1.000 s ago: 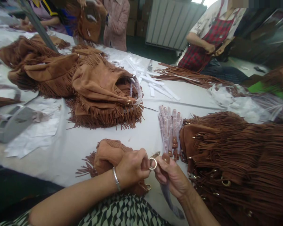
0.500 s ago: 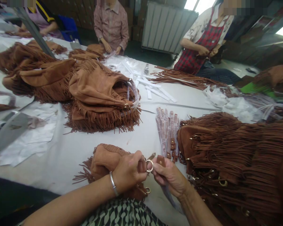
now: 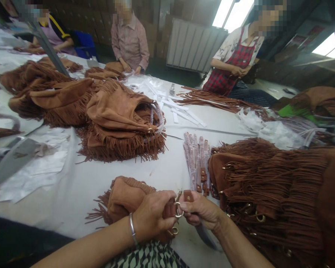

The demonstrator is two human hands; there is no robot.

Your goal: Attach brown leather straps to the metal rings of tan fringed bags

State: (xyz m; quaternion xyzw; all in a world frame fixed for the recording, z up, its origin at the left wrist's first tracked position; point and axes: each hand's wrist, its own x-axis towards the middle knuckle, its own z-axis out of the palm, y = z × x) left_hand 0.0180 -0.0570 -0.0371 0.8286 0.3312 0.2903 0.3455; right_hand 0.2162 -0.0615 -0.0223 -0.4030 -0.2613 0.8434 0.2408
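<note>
My left hand (image 3: 156,212), with a silver bangle at the wrist, grips a brown leather tab (image 3: 169,210) on a small fringed suede bag (image 3: 124,197). A metal ring (image 3: 179,212) at the tab stands between my two hands. My right hand (image 3: 205,212) pinches a brown strap (image 3: 188,195), its leather end with a stud sticking up above the thumb. The plastic-wrapped length of that strap hangs below the hand. The strap end is right beside the ring; whether it passes through, I cannot tell. Another ring (image 3: 174,230) shows under my left hand.
Plastic-wrapped straps (image 3: 194,160) lie just ahead. Dark brown fringed bags (image 3: 276,186) are heaped at right, a tan fringed bag (image 3: 114,108) and others at left. White strips (image 3: 184,111) and a grey tape dispenser (image 3: 12,158) lie on the table. Several people work across it.
My left hand has turned a little, so the leather tab between its fingers now shows. The ring has tilted. My right hand still pinches the strap; the view has shifted slightly.
</note>
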